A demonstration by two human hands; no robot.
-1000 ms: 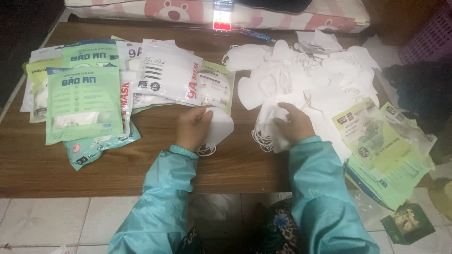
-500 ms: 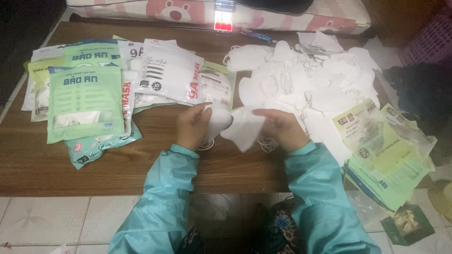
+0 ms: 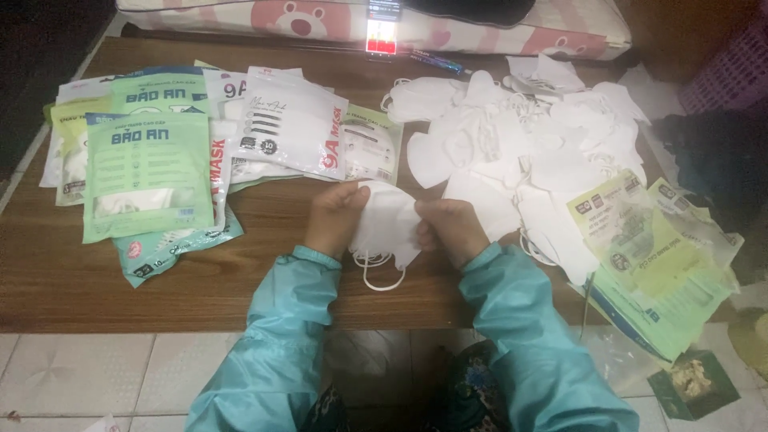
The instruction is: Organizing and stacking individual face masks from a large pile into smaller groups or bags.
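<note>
Left hand (image 3: 334,218) and right hand (image 3: 450,230) closed on white masks (image 3: 386,224), centre frame. Sealed mask packets (image 3: 148,172) upper left; loose masks (image 3: 520,152) upper right.

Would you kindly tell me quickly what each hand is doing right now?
Left hand: closed on the left edge of a folded white fabric face mask.
Right hand: closed on the same mask's right edge.

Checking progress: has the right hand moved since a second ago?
Yes. The right hand came left, away from the loose mask pile, onto the white mask.
</note>
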